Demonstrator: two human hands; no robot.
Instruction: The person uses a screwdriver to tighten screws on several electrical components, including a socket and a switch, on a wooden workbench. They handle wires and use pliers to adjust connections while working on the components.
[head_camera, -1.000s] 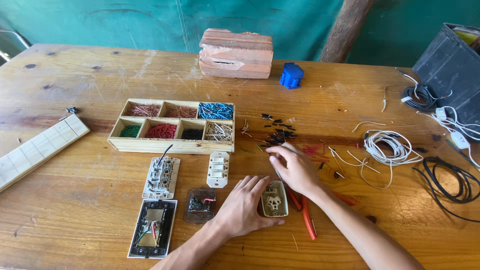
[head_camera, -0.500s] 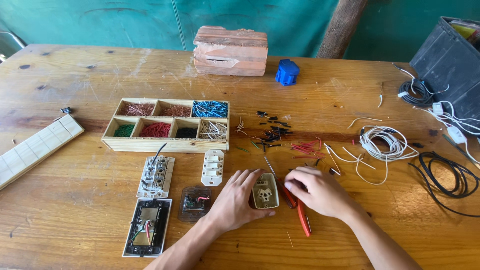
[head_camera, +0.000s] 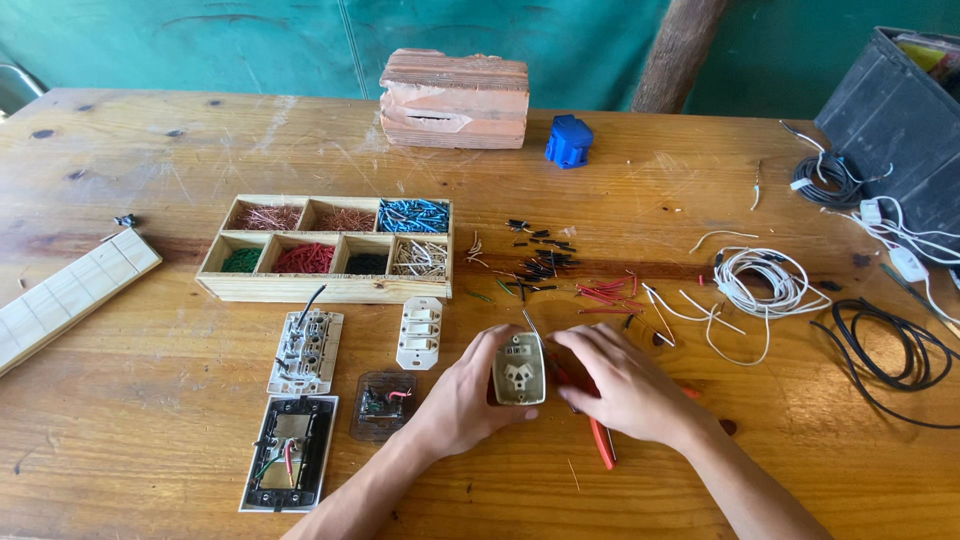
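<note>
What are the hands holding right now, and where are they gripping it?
The left hand holds a beige socket module by its left edge; the right hand touches its right edge.

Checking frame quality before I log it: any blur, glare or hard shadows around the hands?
Head view: even, soft daylight, no glare; socket module and both hands, left hand and right hand, sharp; faint shadows beneath them on the wooden table; slight wide-angle bowing at edges.

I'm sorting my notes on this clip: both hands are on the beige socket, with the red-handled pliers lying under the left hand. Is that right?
Not quite. In the head view the red-handled pliers lie under the right hand, not the left hand. Both hands are indeed on the beige socket.
</note>
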